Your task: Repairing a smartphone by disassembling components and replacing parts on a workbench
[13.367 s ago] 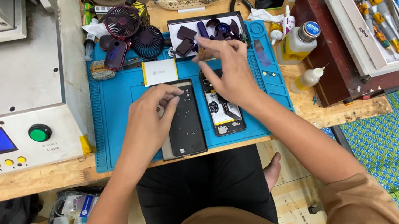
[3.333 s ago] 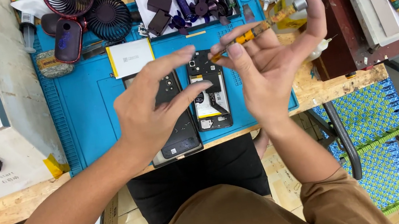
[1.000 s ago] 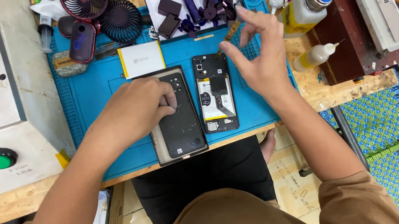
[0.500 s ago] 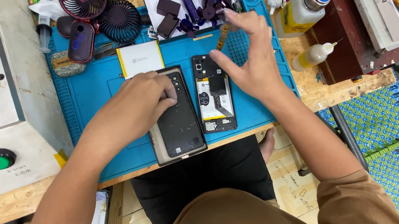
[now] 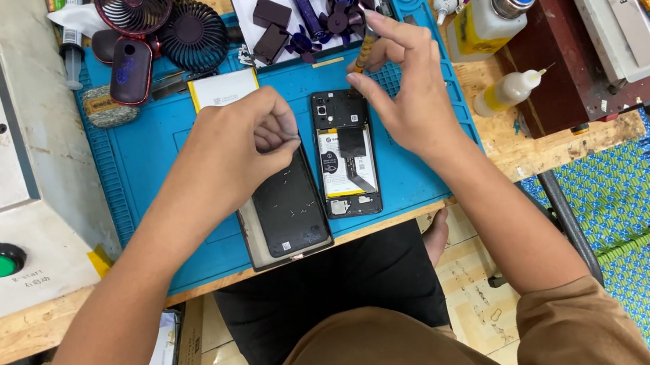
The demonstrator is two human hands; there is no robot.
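A right hand [image 5: 410,96] pinches a slim yellow-handled screwdriver [image 5: 362,49], its tip at the top edge of an opened black smartphone body [image 5: 346,152] lying mid-way along the blue rubber work mat [image 5: 159,149]. The left hand [image 5: 243,148], fingers curled closed, rests on the detached black back cover [image 5: 288,216] just beside it, near the mat's front edge.

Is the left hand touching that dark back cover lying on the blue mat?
Touching. The head view shows the left hand resting on the upper end of the dark back cover, overlapping it with no gap, beside the opened phone.
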